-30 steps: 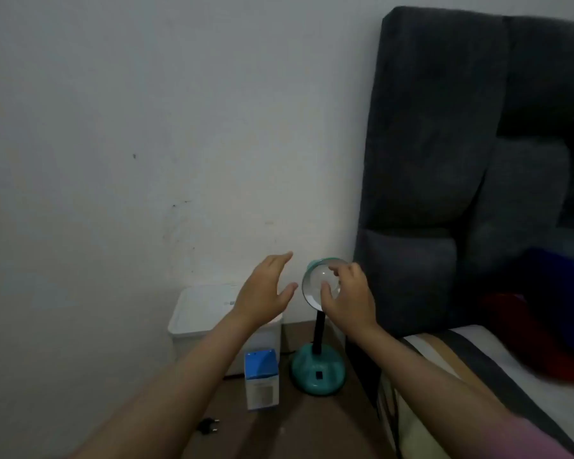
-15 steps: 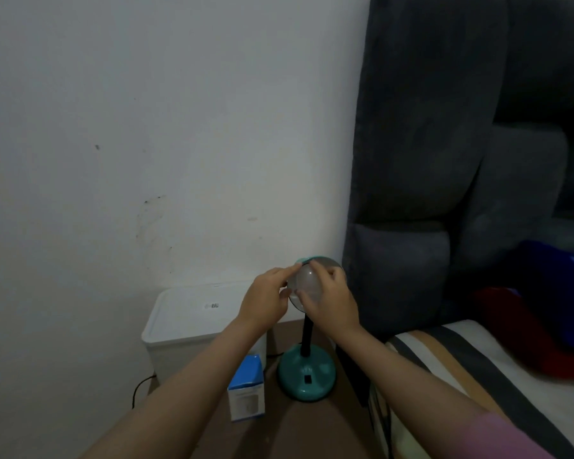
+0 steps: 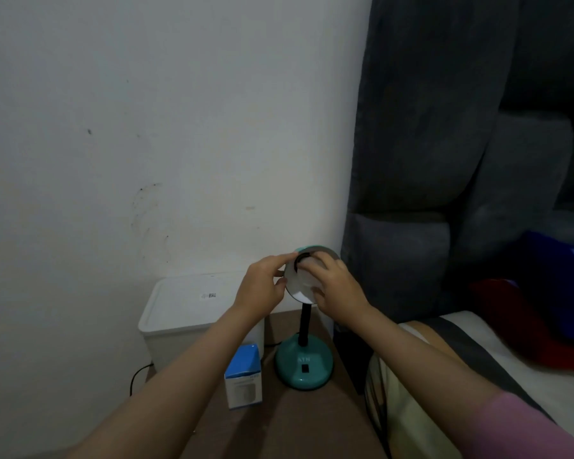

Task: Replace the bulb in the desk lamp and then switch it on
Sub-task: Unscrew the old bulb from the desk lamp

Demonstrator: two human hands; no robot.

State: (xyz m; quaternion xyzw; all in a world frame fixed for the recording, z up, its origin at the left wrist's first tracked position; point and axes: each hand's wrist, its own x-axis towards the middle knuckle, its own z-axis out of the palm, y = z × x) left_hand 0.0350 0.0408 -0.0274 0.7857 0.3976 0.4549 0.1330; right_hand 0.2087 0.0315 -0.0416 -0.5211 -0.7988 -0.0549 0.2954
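Observation:
A teal desk lamp stands on a brown surface on its round base [image 3: 304,366], with a black neck and its shade [image 3: 325,250] turned toward me. My left hand [image 3: 262,286] pinches the shade's left rim. My right hand [image 3: 338,289] reaches into the shade from the right, fingers and thumb closed around the white bulb [image 3: 300,284]. A dark ring [image 3: 301,259] shows inside the shade just above the bulb. A small blue and white bulb box [image 3: 244,376] stands upright just left of the lamp base.
A white lidded bin [image 3: 186,303] sits against the wall behind the box, with a black cable [image 3: 138,376] at its lower left. A dark grey padded headboard [image 3: 444,160] rises at the right. The bed [image 3: 478,342] with striped bedding lies close beside the lamp.
My left hand went from open in the air to gripping the shade's rim. My right hand stayed at the bulb. The dark ring inside the shade now shows.

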